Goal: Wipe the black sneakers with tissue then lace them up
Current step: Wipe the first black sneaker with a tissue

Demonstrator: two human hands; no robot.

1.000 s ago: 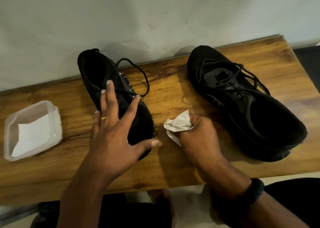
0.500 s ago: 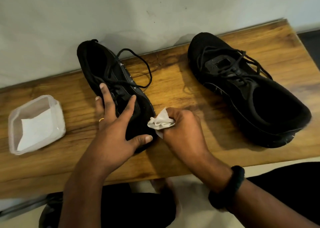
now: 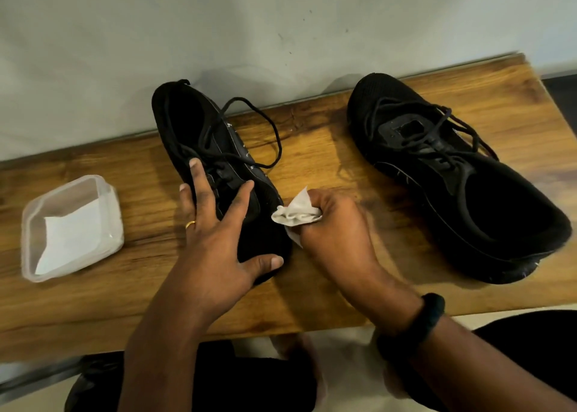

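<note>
Two black sneakers lie on a wooden bench (image 3: 327, 149). The left sneaker (image 3: 199, 130) points its toe toward me, with a loose lace looping out to its right. My left hand (image 3: 215, 233) rests flat on its toe and tongue, fingers spread, thumb at the toe tip. My right hand (image 3: 334, 233) grips a crumpled white tissue (image 3: 296, 213) and holds it against the right side of that sneaker's toe. The right sneaker (image 3: 452, 174) lies apart, toe toward the wall, its laces threaded loosely.
A clear plastic tub (image 3: 71, 227) with folded white tissue inside sits at the bench's left. A pale wall (image 3: 281, 21) runs directly behind the bench. The bench's front edge is near my wrists, and its right end lies just past the right sneaker.
My right hand has carried the tissue leftward from the open bench to the side of the left sneaker's toe. My left hand has stayed on that sneaker.
</note>
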